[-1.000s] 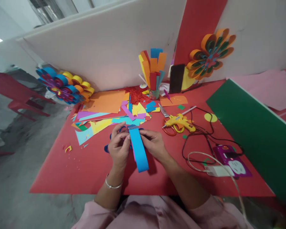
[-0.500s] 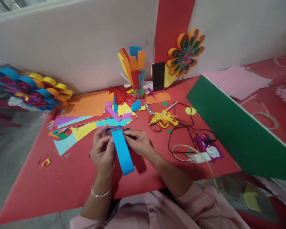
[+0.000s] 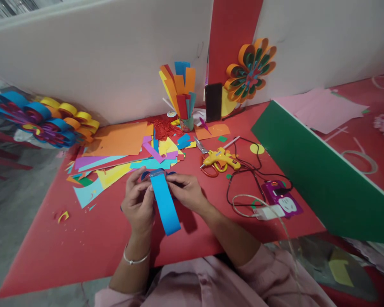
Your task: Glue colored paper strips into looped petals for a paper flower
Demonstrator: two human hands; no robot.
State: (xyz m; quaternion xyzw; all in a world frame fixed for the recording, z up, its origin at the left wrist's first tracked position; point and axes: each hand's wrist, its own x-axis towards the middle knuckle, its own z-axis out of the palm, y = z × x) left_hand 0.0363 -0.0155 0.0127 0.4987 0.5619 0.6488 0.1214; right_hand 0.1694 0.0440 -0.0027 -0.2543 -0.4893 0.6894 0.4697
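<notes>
Above the red table point(image 3: 99, 243), near its front edge, my left hand point(image 3: 140, 200) pinches the left side of a blue paper piece point(image 3: 165, 204), thumb on top. My right hand point(image 3: 185, 192) holds its upper right side between closed fingers. A wide blue strip hangs from the piece toward me, and darker blue loops show behind its top end, partly hidden by my fingers. Beyond my right hand lie a yellow glue gun point(image 3: 220, 159) and scissors point(image 3: 201, 146) with red handles.
Paper scraps point(image 3: 115, 175) and orange sheets point(image 3: 118, 138) lie at the back left. A cup point(image 3: 187, 124) holds paper strips. A purple power socket point(image 3: 280, 198) with cables sits right, beside a leaning green board point(image 3: 326, 179). Paper flowers point(image 3: 251, 70) stand behind.
</notes>
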